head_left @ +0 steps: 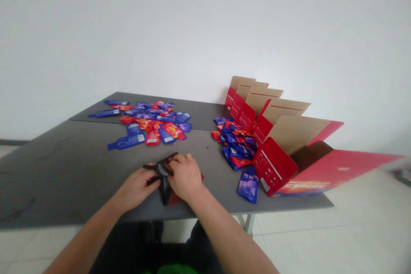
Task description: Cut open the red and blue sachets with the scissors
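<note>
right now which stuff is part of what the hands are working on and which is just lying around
In use: left hand, right hand, dark sachet, red sachet under it

Lying about: loose blue and red sachets, sachet pile, lone blue sachet, open red carton, grey table

A strip of grey table [64,175] lies between the left hand [136,188], the right hand [185,177], the dark pouch [164,177] they hold, and the scattered sachets [149,123] ahead, leaving a way forward. Rightward, a lone blue sachet [248,185] and a sachet heap [236,143] stand before the open red carton [282,145], whose raised flaps block that side.
</note>
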A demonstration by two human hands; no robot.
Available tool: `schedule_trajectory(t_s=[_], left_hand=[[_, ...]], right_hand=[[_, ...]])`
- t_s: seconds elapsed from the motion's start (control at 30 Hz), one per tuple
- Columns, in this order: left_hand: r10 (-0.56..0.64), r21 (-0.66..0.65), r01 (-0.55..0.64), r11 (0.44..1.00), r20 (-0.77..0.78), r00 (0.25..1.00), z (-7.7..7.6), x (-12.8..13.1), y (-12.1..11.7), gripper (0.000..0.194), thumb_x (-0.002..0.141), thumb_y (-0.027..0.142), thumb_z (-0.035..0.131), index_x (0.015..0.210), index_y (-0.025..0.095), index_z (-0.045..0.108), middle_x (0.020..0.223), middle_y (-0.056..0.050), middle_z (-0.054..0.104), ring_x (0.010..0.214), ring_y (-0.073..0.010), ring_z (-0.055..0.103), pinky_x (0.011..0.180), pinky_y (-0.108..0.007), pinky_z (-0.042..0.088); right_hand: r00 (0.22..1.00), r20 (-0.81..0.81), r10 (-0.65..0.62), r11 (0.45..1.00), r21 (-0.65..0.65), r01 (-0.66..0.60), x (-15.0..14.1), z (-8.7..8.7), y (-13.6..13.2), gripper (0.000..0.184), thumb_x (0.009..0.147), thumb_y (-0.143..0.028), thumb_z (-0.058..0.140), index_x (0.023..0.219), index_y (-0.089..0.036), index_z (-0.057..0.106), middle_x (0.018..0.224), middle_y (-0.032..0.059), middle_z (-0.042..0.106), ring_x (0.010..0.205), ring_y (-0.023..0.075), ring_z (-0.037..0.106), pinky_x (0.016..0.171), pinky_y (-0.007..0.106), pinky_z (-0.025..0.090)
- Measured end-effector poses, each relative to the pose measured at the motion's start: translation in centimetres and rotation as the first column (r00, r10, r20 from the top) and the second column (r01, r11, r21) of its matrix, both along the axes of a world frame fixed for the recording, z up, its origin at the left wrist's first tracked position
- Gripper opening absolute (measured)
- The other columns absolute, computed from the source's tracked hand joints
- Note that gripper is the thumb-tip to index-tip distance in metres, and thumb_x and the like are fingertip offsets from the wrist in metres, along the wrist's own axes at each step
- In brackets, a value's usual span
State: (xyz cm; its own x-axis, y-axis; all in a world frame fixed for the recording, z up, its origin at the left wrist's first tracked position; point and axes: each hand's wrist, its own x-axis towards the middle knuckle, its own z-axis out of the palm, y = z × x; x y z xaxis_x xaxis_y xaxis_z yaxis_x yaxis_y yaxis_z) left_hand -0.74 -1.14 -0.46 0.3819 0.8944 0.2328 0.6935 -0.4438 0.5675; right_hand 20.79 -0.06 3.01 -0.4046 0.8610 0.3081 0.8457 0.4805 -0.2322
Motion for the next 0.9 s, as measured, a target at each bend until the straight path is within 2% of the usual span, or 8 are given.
schedule_trajectory(t_s=[0.1, 0.27, 0.37, 0.47, 0.57, 0.73, 0.8, 0.9], left_hand=[[-0.013, 0.012, 0.013, 1.000, 0.003, 1.000, 0.2, 0.0, 0.0, 0.021, 0.095, 0.036, 0.060, 0.100, 0.026, 0.077, 0.112, -0.005, 0.074, 0.104, -0.0241, 0.070, 0.094, -0.036, 0.057], [-0.065, 0.034, 0.064, 0.997, 0.023, 0.998, 0.7, 0.2, -0.3, 0.026, 0.099, 0.038, 0.057, 0.113, 0.028, 0.076, 0.123, -0.005, 0.072, 0.112, -0.0222, 0.068, 0.098, -0.032, 0.055], [-0.026, 0.010, 0.026, 1.000, 0.016, 1.000, 0.5, 0.2, -0.2, 0.023, 0.097, 0.036, 0.059, 0.107, 0.027, 0.078, 0.120, -0.005, 0.073, 0.108, -0.0233, 0.070, 0.096, -0.034, 0.056], [-0.013, -0.020, 0.013, 1.000, 0.016, 1.000, 0.2, 0.1, -0.1, 0.019, 0.095, 0.035, 0.060, 0.094, 0.025, 0.077, 0.112, -0.005, 0.074, 0.103, -0.0241, 0.070, 0.092, -0.035, 0.057], [-0.034, -0.019, 0.035, 0.999, 0.033, 0.999, 0.4, 0.2, -0.2, 0.021, 0.098, 0.037, 0.059, 0.104, 0.027, 0.077, 0.116, -0.005, 0.072, 0.107, -0.0233, 0.069, 0.096, -0.034, 0.055], [-0.069, -0.003, 0.069, 0.998, 0.036, 0.997, 1.0, 0.3, -0.4, 0.024, 0.099, 0.035, 0.057, 0.112, 0.028, 0.076, 0.124, -0.005, 0.070, 0.111, -0.0221, 0.068, 0.098, -0.033, 0.054], [-0.061, 0.005, 0.061, 0.998, 0.035, 0.998, 0.8, 0.2, -0.3, 0.024, 0.099, 0.035, 0.057, 0.111, 0.027, 0.076, 0.122, -0.006, 0.072, 0.107, -0.0221, 0.069, 0.095, -0.032, 0.056], [-0.041, 0.009, 0.041, 0.999, 0.007, 0.999, 0.2, 0.0, -0.1, 0.022, 0.097, 0.034, 0.057, 0.096, 0.024, 0.077, 0.112, -0.006, 0.075, 0.100, -0.0234, 0.071, 0.088, -0.033, 0.058]], right_hand=[[0.998, 0.027, -0.058, 0.997, -0.049, 0.060, 0.4, -0.8, 0.4, 0.020, 0.098, -0.033, 0.059, 0.111, -0.027, 0.073, 0.119, 0.0031, 0.070, 0.107, 0.0235, 0.055, 0.092, 0.034, 0.044], [0.956, 0.078, -0.284, 0.952, -0.092, 0.291, 3.2, 1.0, 3.9, 0.027, 0.103, -0.029, 0.050, 0.106, -0.023, 0.076, 0.114, 0.0108, 0.070, 0.104, 0.0253, 0.058, 0.089, 0.036, 0.045], [0.990, 0.040, -0.134, 0.990, -0.044, 0.136, 1.8, 1.1, 2.1, 0.020, 0.099, -0.029, 0.057, 0.107, -0.024, 0.075, 0.116, 0.0072, 0.070, 0.105, 0.0234, 0.057, 0.093, 0.035, 0.044], [0.998, 0.008, 0.060, 0.998, 0.004, -0.060, 0.2, -0.4, -0.3, 0.019, 0.095, -0.032, 0.063, 0.111, -0.026, 0.073, 0.122, 0.0024, 0.069, 0.109, 0.0234, 0.054, 0.095, 0.034, 0.044], [0.999, 0.029, -0.040, 0.998, -0.048, 0.041, 1.3, -1.0, 0.3, 0.019, 0.097, -0.030, 0.060, 0.112, -0.027, 0.073, 0.124, 0.0015, 0.069, 0.108, 0.0229, 0.055, 0.093, 0.033, 0.044], [0.951, 0.077, -0.298, 0.948, -0.088, 0.304, 3.8, 1.4, 3.5, 0.024, 0.101, -0.029, 0.053, 0.105, -0.022, 0.076, 0.116, 0.0109, 0.070, 0.106, 0.0259, 0.057, 0.091, 0.037, 0.044], [0.968, 0.038, -0.246, 0.968, -0.040, 0.248, 2.7, 1.8, 2.4, 0.022, 0.100, -0.031, 0.056, 0.109, -0.023, 0.074, 0.119, 0.0099, 0.069, 0.108, 0.0261, 0.056, 0.092, 0.037, 0.044], [0.999, -0.002, -0.032, 0.999, 0.036, 0.032, 0.1, 0.9, -0.2, 0.022, 0.097, -0.037, 0.060, 0.110, -0.025, 0.073, 0.121, 0.0060, 0.068, 0.109, 0.0256, 0.054, 0.093, 0.037, 0.044]])
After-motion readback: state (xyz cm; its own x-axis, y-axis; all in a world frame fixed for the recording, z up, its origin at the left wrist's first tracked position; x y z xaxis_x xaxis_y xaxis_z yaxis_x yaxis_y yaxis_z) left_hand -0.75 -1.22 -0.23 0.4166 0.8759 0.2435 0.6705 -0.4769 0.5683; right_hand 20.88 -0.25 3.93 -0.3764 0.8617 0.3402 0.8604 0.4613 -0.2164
